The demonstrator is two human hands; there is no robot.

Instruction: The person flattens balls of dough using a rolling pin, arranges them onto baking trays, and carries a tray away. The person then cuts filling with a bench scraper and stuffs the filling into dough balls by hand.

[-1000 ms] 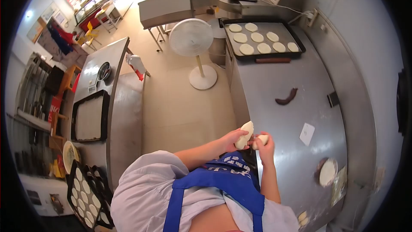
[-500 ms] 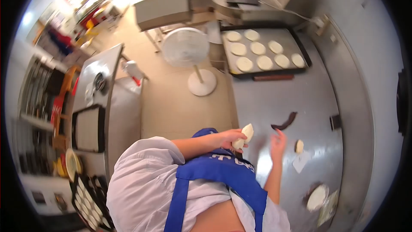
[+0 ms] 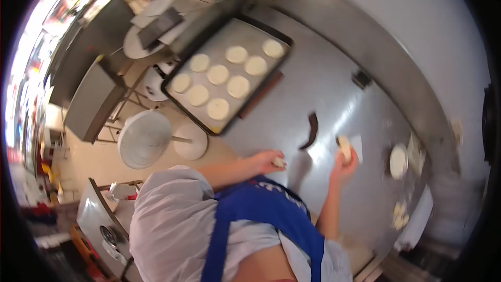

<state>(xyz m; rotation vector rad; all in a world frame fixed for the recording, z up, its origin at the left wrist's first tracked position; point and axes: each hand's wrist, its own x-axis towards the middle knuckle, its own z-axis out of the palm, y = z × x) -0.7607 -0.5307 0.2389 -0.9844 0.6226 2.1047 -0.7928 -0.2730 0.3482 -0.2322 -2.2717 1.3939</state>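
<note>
My left hand point(image 3: 270, 162) is closed, with a pale lump of dough point(image 3: 279, 162) showing at its fingertips. Over the metal worktop, my right hand point(image 3: 344, 166) grips an oblong dough piece point(image 3: 345, 148) that has a dark patch at its far end; whether that is filling or shadow I cannot tell. A dark brown curved strip point(image 3: 312, 131) lies on the metal between and beyond both hands. Just past the right hand is a flat white card or scraper point(image 3: 356, 149).
A black-rimmed baking tray point(image 3: 288, 39) at the far left of the worktop holds several flat dough rounds point(image 3: 218, 74). Along its near side lies a reddish-brown bar point(image 3: 261, 94). A round white container point(image 3: 398, 161) and dough scraps point(image 3: 400, 215) are at right. A white fan point(image 3: 145, 139) stands on the floor.
My view has swung to the right. My right hand, empty and spread before, has taken up the dough piece that lay beside the white card. The left hand still holds dough.
</note>
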